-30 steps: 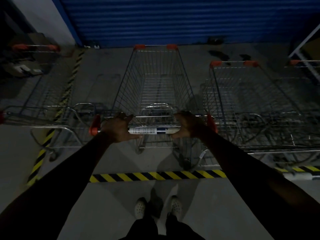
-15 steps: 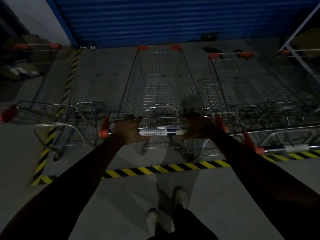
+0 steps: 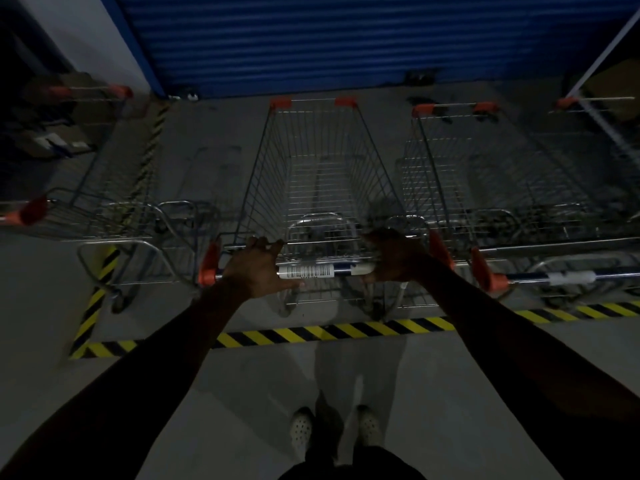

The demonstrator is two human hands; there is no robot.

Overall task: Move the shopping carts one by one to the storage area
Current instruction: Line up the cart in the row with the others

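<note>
Dim room, blue roller shutter [image 3: 346, 39] behind. Shopping cart [image 3: 322, 168] on grey floor [image 3: 450, 393], past hazard tape [image 3: 329, 332], between parked carts [image 3: 485, 174]. Left hand [image 3: 256, 268] wraps handle [image 3: 342, 270], thumb beneath. Right hand [image 3: 394, 259] on handle; fingers too dark to read.

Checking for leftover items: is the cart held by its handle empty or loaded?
Empty. The middle cart shows only grey floor through its wire basket; no goods inside.

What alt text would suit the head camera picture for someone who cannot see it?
A left hand and right hand hold the handle of an empty wire shopping cart in a dim room, facing a blue roller shutter. Other carts stand parked on both sides, beyond a yellow-and-black striped line on the floor.
</note>
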